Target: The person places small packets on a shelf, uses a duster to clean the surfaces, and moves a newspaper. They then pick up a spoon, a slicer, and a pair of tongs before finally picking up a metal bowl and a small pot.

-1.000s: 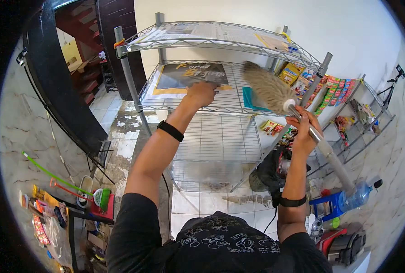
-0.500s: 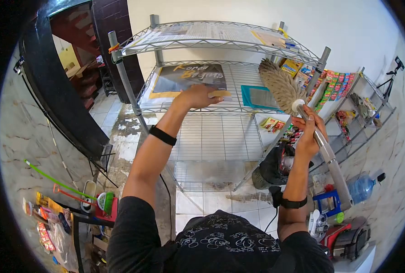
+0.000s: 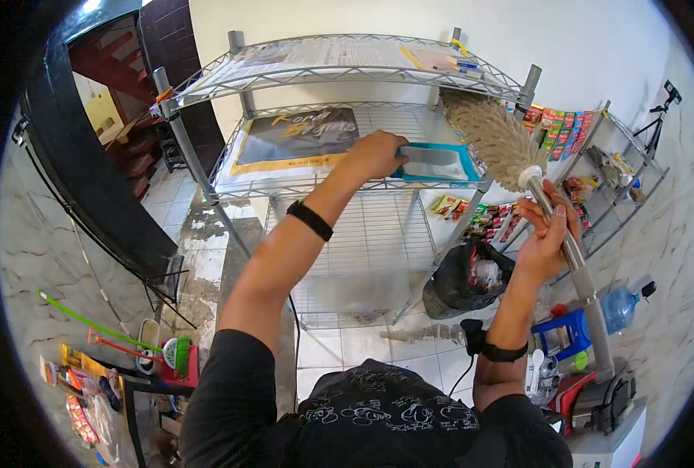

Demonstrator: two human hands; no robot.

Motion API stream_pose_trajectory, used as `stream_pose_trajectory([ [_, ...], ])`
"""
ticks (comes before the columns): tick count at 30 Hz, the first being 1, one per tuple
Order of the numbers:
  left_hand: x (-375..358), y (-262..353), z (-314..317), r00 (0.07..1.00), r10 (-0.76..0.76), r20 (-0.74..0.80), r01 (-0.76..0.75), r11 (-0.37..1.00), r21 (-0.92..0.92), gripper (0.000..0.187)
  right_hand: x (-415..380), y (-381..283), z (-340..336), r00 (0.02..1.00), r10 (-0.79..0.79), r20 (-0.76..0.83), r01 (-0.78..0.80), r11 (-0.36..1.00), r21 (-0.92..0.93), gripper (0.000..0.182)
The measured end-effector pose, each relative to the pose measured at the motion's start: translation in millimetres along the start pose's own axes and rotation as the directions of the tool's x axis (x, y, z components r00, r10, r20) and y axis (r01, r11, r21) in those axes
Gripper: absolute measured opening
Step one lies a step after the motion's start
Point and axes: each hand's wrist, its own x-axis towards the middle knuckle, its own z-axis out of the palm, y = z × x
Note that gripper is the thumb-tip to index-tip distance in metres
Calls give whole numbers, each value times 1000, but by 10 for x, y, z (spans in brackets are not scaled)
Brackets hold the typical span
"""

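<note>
My left hand (image 3: 379,156) reaches over the middle wire shelf, its fingers closed at the left edge of a flat teal-bordered packet (image 3: 433,164) with a greyish see-through middle. Left of that hand lies a printed sheet (image 3: 300,134) with a dark picture, lettering and a yellow border. My right hand (image 3: 548,238) is wrapped round the grey metal handle of a duster (image 3: 491,136). Its fluffy beige head points up and left, beside the shelf's right end and partly behind the top shelf's edge.
Newspaper (image 3: 331,53) covers the top shelf of the metal rack (image 3: 187,148). Hanging sachets (image 3: 569,129) and a side rack stand at right. Below are a bin with a black bag (image 3: 468,273), a blue stool (image 3: 561,335) and a water jug (image 3: 620,308).
My left hand has moved right, from the printed sheet to the teal-bordered packet, whose position has shifted slightly. My right hand and the duster appear a little farther right and lower.
</note>
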Motion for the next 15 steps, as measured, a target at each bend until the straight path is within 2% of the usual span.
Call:
stream_pose_trajectory([
  [1,131,15,52,999,-46,23,47,998,-38,41,8,-8,-45,1000,16,-11,-16,1000,-2,27],
  [4,536,-124,352,999,2,53,-1,1000,-21,47,16,-23,-178,998,44,-40,-44,999,6,27],
  [5,642,-179,382,982,7,186,-13,999,29,55,5,-34,-216,997,77,-30,-76,996,40,27],
  [8,739,-198,453,994,-30,105,23,997,68,63,-11,-35,-290,993,115,-1,-115,992,56,27],
  [9,744,-159,448,991,-85,108,78,995,66,66,-4,-25,-305,993,121,13,-121,991,61,27],
  [10,740,-107,386,990,-89,111,82,994,67,66,3,-14,-322,992,124,28,-126,990,68,28],
  [12,769,-40,272,945,-227,236,198,970,143,63,19,24,-374,992,127,25,-128,990,55,28],
  [13,788,-81,284,946,-240,219,212,967,144,55,43,47,-397,992,124,22,-124,991,42,29],
  [15,796,-155,262,964,-207,165,186,974,130,51,89,93,-445,991,133,17,-134,989,64,29],
])
